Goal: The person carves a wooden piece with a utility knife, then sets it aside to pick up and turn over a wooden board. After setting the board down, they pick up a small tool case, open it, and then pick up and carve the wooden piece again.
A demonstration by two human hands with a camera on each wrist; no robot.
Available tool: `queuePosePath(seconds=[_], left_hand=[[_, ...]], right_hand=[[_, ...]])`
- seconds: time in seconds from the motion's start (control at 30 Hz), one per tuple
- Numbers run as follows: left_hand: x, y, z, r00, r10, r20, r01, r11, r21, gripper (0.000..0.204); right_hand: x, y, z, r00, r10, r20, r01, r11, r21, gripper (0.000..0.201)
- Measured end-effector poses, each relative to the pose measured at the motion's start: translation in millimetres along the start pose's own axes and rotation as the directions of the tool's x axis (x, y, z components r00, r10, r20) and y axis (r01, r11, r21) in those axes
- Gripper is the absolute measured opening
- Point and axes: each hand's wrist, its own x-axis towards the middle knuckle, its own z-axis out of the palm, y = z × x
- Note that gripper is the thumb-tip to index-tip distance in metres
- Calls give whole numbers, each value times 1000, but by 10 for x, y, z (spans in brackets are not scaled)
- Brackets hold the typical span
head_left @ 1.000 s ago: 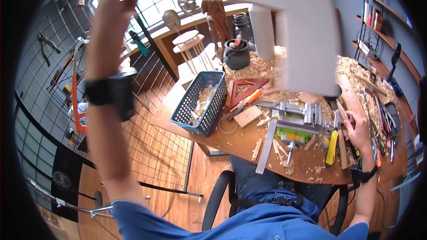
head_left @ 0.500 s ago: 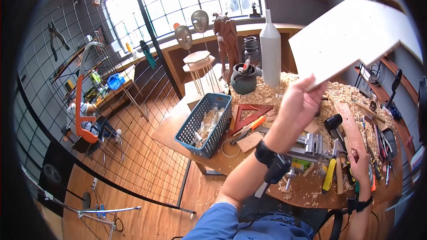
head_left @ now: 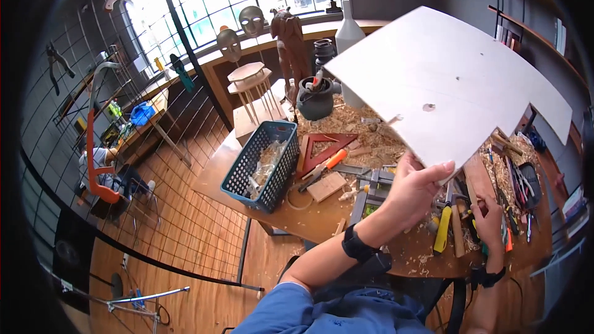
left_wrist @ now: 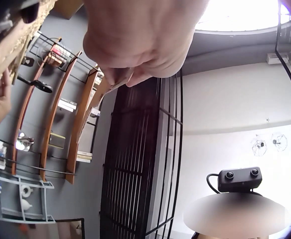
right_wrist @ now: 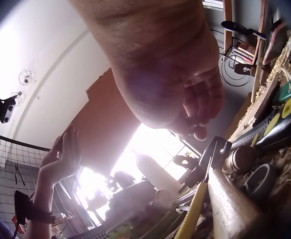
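Left hand [head_left: 408,188], seen from the head, pinches one white board [head_left: 476,93] by its near corner, maybe to keep it above the table [head_left: 303,221]. Right hand [head_left: 490,226] bends its fingers by one plank [head_left: 477,176]; I cannot tell if it grips. Left wrist: the board looks thin, side-on. Right wrist: one yellow handle [right_wrist: 192,214] and one wooden handle [right_wrist: 230,206] lie within reach.

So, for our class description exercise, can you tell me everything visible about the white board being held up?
The white board is a thin, flat sheet, possibly wood, with a stepped notch in one edge. Its pale face has small dark marks and a brownish spot; the other face looks reddish brown in the right wrist view. It is tilted, raised over the workbench. The left hand grips one corner, thumb on the pale face.
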Motion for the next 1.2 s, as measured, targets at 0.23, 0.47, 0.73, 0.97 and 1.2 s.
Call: queuePosePath(seconds=[0.23,0.47,0.73,0.97,1.2], left_hand=[[-355,417,-141,972,200,-123,-159,947,279,72],[-662,541,-205,847,505,-166,-387,800,458,69],[-1303,1066,-906,835,537,-123,-421,766,486,65],[-1879,1025,-1041,889,436,-137,-301,784,543,66],[-2195,805,-1195,912,311,-267,-134,842,523,72]], right_hand=[[55,-43,136,999,37,5,-38,999,38,27],[-74,-33,227,997,12,-80,-5,996,86,28],[-177,-416,70,993,-2,-116,43,932,359,33],[-384,-1117,-63,946,-272,176,-128,187,974,63],[-748,-1299,126,967,21,253,-254,100,962,34]])
